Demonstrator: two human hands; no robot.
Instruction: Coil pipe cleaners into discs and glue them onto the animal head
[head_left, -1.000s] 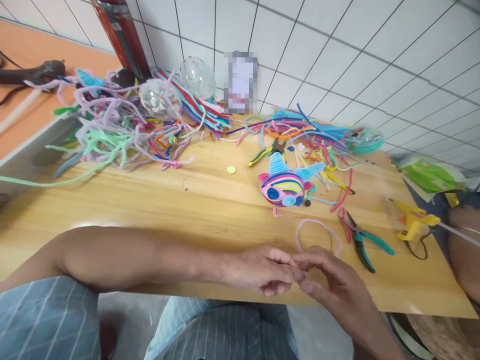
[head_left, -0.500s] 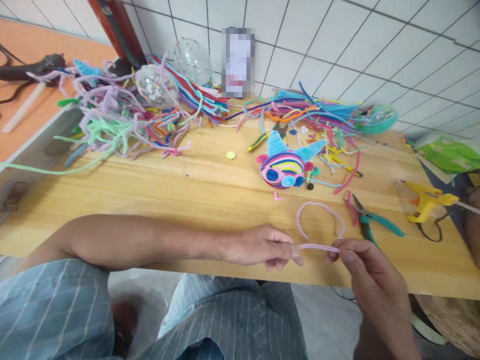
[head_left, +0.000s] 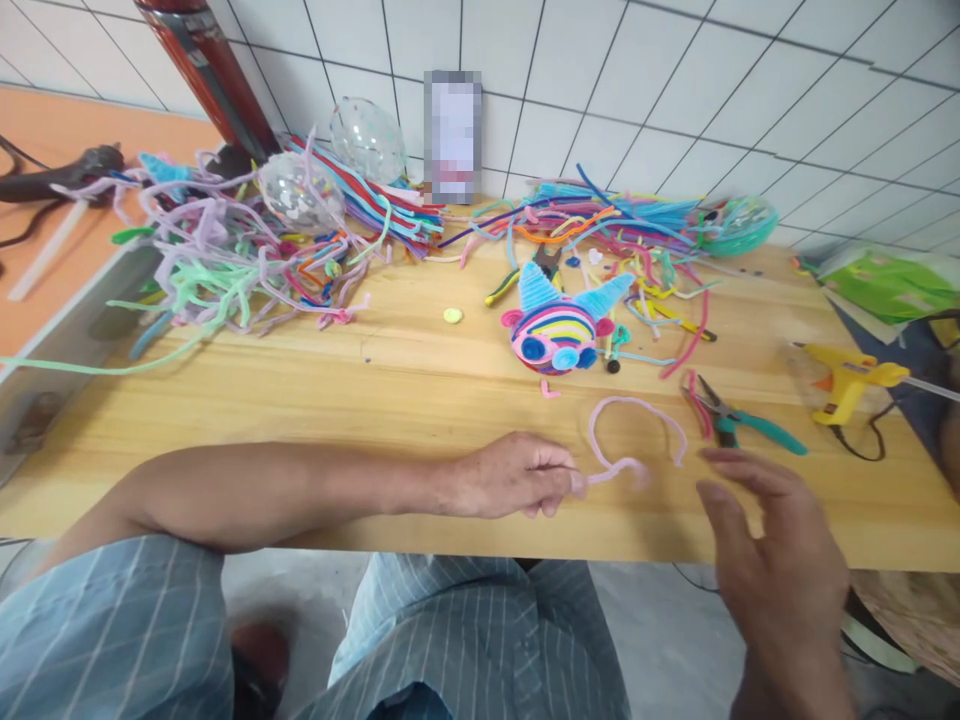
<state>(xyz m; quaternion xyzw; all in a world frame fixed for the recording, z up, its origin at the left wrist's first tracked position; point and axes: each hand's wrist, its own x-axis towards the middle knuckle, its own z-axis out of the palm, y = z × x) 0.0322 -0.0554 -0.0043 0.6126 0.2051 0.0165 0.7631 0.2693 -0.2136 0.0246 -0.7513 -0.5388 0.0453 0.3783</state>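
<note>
Centre, below middle: the left hand (head_left: 517,475) is seen with grip closed, one end of a short lilac stem (head_left: 606,474) pinched at the fingertips. Beside it, a curved lilac stem (head_left: 624,400) is laid on the tabletop (head_left: 360,405). Lower right: the right hand (head_left: 780,540) is held with grip spread, nothing grasped.

A lilac pipe cleaner (head_left: 610,472), its free end bent and blurred, juts from the left grip (head_left: 517,478); just beyond on the bench (head_left: 420,400), a second lilac length (head_left: 630,400) lies curved in an open loop.
</note>
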